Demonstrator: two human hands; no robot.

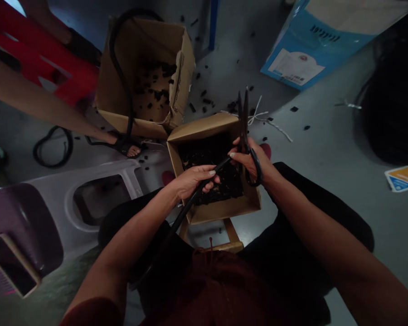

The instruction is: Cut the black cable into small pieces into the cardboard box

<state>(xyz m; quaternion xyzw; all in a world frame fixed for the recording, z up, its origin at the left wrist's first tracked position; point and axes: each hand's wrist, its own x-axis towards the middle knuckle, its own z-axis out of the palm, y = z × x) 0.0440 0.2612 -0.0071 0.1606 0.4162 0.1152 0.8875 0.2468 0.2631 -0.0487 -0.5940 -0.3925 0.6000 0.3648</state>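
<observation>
A long black tube (182, 213) runs up from my lap through my left hand (194, 182), whose fingers are wrapped round it. My right hand (253, 162) has the black scissors (244, 111) in its palm, blades parted slightly and pointing forward, away from me. Its thumb and fingertips also pinch the tube's far end. Both hands are above a cardboard box (224, 212) that holds many small black pieces (229, 185).
A larger cardboard box (114, 86) with scattered black bits stands at the upper left, beside another person's foot (133, 151). A grey plastic stool (51, 190) carries a phone (13, 265). A blue carton (292, 54) and a dark bundle (394, 104) are on the right.
</observation>
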